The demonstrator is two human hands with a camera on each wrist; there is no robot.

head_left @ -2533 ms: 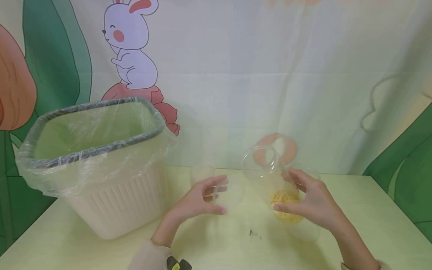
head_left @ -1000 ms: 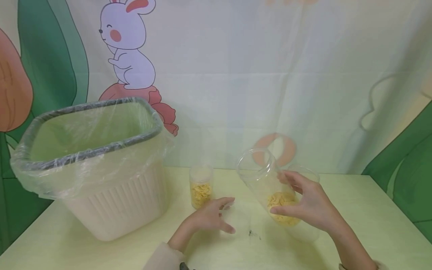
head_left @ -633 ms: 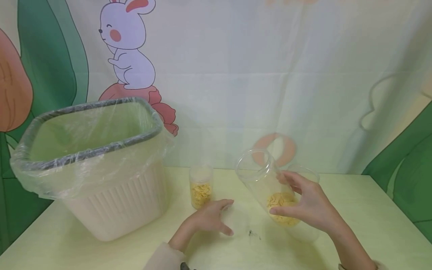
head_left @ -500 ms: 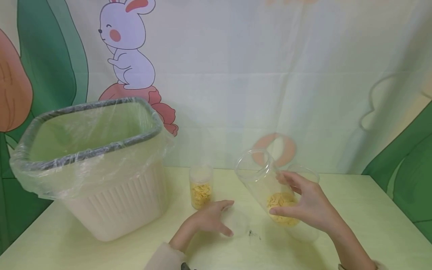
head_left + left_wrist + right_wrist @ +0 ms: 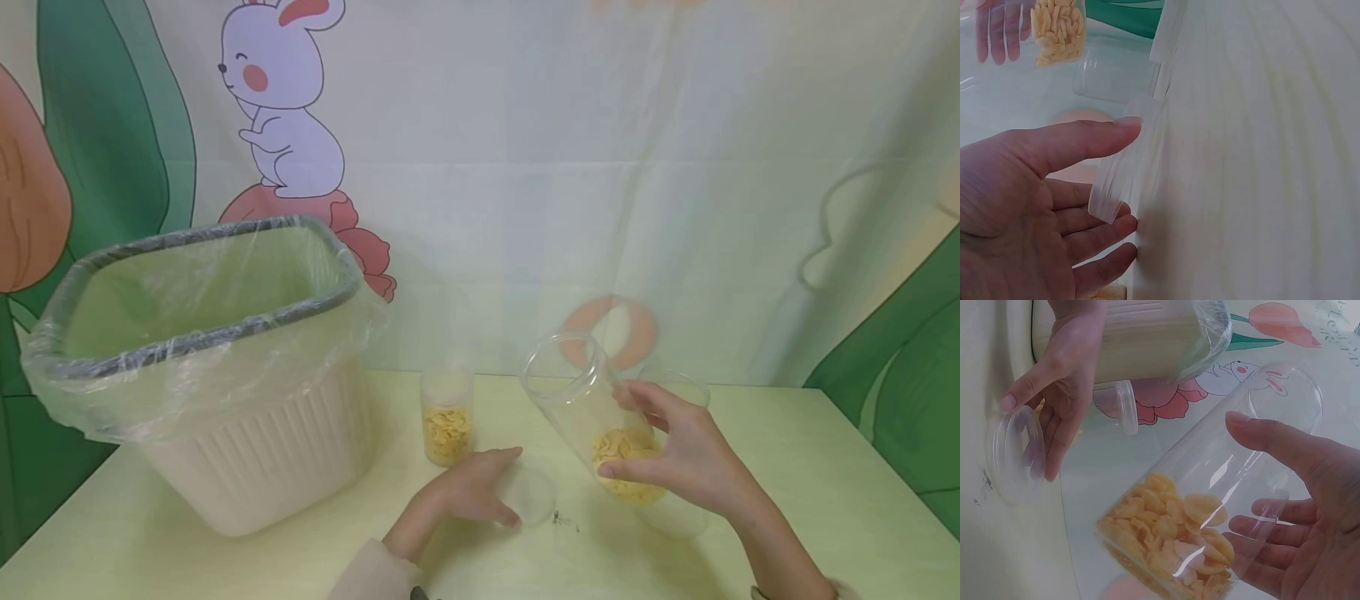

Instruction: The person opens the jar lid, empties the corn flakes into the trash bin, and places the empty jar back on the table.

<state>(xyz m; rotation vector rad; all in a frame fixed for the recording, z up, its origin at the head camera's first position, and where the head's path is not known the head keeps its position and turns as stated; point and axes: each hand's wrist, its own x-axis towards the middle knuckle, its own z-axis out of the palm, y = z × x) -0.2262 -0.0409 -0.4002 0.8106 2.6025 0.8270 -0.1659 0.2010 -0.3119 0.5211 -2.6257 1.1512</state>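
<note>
Green illegible lettering (image 5: 1342,326) marks the backdrop (image 5: 480,208); right hand (image 5: 684,454) grips a jar (image 5: 591,421), left hand (image 5: 474,487) a lid (image 5: 532,496).

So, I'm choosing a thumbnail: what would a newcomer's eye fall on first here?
Probably the large plastic-lined bin at the left of the table, with a white rabbit on the backdrop behind it. Then perhaps the tilted clear jar of yellow flakes in the right hand, right of centre, and the clear lid at the left hand.
</note>
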